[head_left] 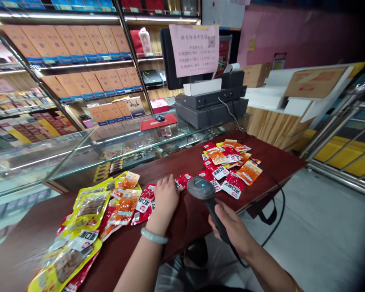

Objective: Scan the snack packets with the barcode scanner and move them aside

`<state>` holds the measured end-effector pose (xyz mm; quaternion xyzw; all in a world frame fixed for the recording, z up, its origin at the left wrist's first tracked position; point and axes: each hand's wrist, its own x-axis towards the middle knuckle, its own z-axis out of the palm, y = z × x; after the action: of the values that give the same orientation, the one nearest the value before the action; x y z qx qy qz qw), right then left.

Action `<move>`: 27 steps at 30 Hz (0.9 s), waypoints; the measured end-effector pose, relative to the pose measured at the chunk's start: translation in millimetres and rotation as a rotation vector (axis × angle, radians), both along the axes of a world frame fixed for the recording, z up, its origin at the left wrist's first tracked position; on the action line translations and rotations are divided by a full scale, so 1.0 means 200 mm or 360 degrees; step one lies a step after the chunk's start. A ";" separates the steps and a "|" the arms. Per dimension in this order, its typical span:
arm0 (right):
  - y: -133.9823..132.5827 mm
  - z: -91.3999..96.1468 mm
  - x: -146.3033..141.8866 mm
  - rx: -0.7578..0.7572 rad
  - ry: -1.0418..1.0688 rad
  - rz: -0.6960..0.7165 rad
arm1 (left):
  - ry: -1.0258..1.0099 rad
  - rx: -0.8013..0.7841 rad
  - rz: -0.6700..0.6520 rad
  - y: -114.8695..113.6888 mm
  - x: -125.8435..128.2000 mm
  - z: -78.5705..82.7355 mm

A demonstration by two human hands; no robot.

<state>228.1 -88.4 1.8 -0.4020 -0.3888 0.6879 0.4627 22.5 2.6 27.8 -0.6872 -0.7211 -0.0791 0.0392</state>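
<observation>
In my right hand (pixel 228 225), a grey barcode scanner (pixel 202 188) is gripped by its handle, a small blue light glowing on top. Its head hangs over the dark red tabletop. My left hand (pixel 166 194), with a pale bangle on the wrist, has its fingers curled down over a red snack packet (pixel 184 180); the fingertips are partly hidden. Left of that hand lies a heap of yellow snack packets (pixel 91 209), orange packets (pixel 126 207) and red packets (pixel 144 202). Beyond the scanner, a second pile holds red-and-white packets (pixel 232 184) and orange packets (pixel 249 172).
Behind the table (pixel 273 152) stands a glass display counter (pixel 134 144) with a red mat (pixel 158 121), a mouse and a cash drawer (pixel 211 111). A monitor (pixel 167 61) carries a pink notice. The scanner cable (pixel 281 211) hangs over the right edge. Metal railings (pixel 337 125) stand at right.
</observation>
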 end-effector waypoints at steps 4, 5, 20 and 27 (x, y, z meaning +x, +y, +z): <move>0.00 -0.01 0.02 -0.0014 0.0005 -0.0036 | 0.0017 -0.0194 -0.0056 0.05 0.02 0.01; 0.00 -0.02 0.02 -0.0020 0.0007 -0.0047 | -0.0005 -0.0226 -0.0069 0.04 0.01 0.02; 0.00 0.00 -0.16 -0.0031 0.0188 0.0210 | -0.0863 -0.0153 0.0157 -0.24 -0.23 0.00; -0.03 0.03 -0.22 -0.0046 0.0056 0.0264 | -0.0813 0.0103 0.0532 -0.37 -0.50 0.04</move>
<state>184.2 -95.4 8.3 -0.3630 -0.4025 0.7363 0.4050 -76.7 -70.6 36.0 -0.5153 -0.8078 -0.2646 -0.1090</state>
